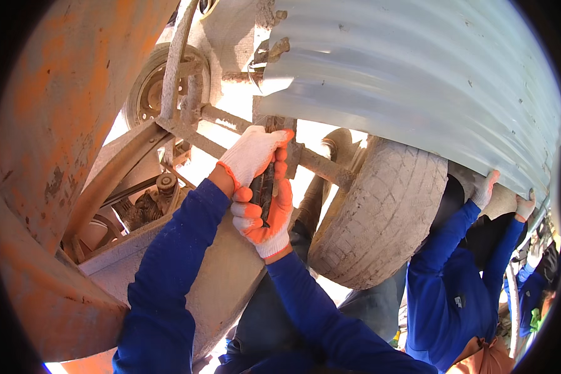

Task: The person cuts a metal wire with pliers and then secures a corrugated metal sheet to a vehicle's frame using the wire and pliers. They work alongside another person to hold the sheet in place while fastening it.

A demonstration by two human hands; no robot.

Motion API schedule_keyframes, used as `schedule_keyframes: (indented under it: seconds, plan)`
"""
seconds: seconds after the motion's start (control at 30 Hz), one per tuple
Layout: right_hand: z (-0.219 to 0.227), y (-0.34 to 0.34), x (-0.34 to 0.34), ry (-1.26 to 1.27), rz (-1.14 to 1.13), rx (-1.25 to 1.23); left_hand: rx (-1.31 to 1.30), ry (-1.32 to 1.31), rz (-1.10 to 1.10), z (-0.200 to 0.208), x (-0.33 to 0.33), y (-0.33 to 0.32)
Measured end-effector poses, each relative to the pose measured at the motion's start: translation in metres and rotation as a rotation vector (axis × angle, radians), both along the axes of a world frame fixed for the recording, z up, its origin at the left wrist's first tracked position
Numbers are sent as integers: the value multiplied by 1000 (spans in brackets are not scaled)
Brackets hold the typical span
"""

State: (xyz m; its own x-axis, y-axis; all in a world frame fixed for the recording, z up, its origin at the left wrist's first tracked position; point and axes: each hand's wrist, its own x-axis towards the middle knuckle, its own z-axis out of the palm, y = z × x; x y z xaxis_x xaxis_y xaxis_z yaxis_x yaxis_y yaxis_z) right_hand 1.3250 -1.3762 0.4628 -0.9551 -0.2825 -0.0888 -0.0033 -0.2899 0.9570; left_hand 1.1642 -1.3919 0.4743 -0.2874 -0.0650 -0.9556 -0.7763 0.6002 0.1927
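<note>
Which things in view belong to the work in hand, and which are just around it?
Likely part of the work:
- left hand and right hand, both gloved, gripping a dark rod-like piece
- perhaps the corrugated sheet, with a co-worker's hands at its edge

Seemingly just around:
- dusty tyre
- wheel at upper left
- rusty orange panel

A gap (pixel 301 177) is separating the right hand (pixel 269 221) from the tire (pixel 380 212); a metal sheet (pixel 405 81) is blocking the upper right.
</note>
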Motion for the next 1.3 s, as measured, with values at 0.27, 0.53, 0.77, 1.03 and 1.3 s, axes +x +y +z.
schedule_keyframes:
  seconds: [0.27,0.53,0.77,1.03,1.3]
  plan:
    - [-17,68,2,-15,773,807,450,-41,310,-17,26,-19]
    - [-41,72,-8,46,1261,2734,107,209,49,-31,48,0]
    - [-1,47,-12,68,1194,2486,-487,608,-827,-48,57,10]
    - [-22,45,-14,-14,1021,1949,-405,388,-364,-27,42,4]
    - [-6,58,-22,8,1042,1782,-387,357,-438,-25,37,1]
